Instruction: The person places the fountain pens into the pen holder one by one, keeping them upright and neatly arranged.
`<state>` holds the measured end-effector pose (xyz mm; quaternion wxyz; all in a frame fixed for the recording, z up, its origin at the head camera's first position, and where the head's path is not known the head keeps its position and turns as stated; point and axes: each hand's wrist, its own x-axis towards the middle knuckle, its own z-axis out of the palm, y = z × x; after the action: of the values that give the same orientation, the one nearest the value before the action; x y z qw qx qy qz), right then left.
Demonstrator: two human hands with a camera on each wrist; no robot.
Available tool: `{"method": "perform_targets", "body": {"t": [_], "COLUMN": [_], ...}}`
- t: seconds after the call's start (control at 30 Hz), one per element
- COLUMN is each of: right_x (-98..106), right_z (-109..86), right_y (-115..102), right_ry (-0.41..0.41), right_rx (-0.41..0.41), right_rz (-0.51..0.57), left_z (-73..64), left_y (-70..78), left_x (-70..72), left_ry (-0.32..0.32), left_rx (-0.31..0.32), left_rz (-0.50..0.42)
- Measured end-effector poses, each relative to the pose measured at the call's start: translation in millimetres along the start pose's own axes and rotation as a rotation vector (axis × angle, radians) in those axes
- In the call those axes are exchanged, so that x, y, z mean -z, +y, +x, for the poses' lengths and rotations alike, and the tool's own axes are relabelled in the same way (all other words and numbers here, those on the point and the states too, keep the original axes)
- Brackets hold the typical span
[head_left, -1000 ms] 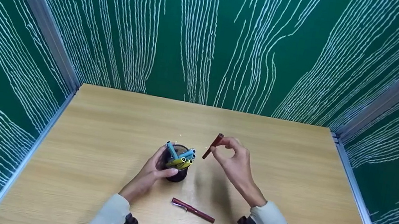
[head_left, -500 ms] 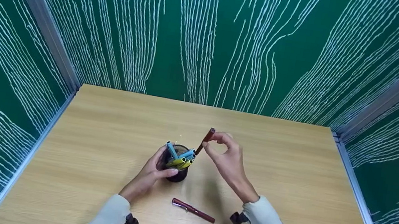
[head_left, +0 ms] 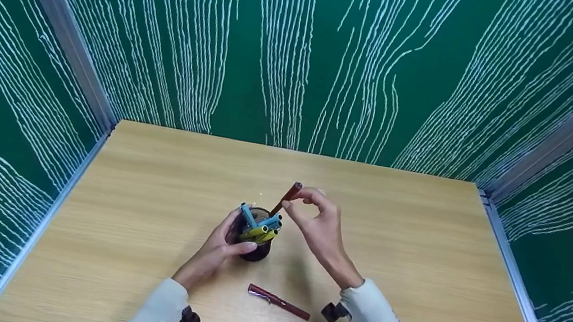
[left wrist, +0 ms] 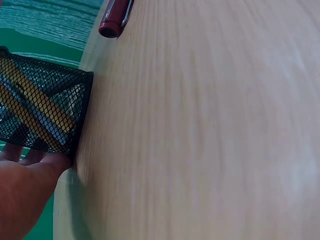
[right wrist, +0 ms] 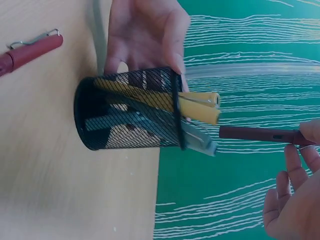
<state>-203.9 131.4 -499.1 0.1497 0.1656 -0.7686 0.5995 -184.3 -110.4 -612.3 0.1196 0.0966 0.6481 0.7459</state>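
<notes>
A black mesh pen holder (right wrist: 135, 135) stands upright on the table with yellow pens (right wrist: 202, 107) and light blue pens (head_left: 248, 215) poking out of its top. My left hand (head_left: 213, 252) grips the holder's side, thumb toward me. Between thumb and fingers of my right hand (head_left: 321, 224) is a dark red pen (head_left: 288, 195), pinched and tilted. Its lower end hangs just beyond the holder's opening, apart from the other pens in the right wrist view. A second dark red pen (head_left: 279, 302), with a metal clip, lies on the table nearer to me.
The light wooden table (head_left: 172, 166) meets green walls (head_left: 238, 63) with white wavy lines at the back and both sides. Grey posts (head_left: 66, 20) mark the corners. Dark wrist devices (head_left: 335, 312) sit under both sleeves.
My right hand has moved left with the dark red pen, bringing its lower end from beside the holder to over its rim. The left hand and the holder stay put.
</notes>
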Motion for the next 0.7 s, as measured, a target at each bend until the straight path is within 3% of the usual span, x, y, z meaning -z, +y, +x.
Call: {"method": "perform_targets", "body": {"t": [0.2,0.5,0.7], "right_x": [-10,-19,-23], "right_z": [-6.6,-13.2,-15.9], "right_y": [11,27,33], "right_ry": [-0.015,-0.070,-0.067], "right_rx": [-0.042,-0.040,-0.058], "right_rz": [-0.009,-0.037,-0.045], "left_z": [0.7,1.8,0.0], "left_y": [-0.9,-1.4,0.3], "left_x": [0.1,0.8,1.0], "left_ry": [-0.007,-0.029,-0.022], "left_rx": [-0.009,-0.046,-0.023], "left_rz": [0.005,-0.004,0.013]}}
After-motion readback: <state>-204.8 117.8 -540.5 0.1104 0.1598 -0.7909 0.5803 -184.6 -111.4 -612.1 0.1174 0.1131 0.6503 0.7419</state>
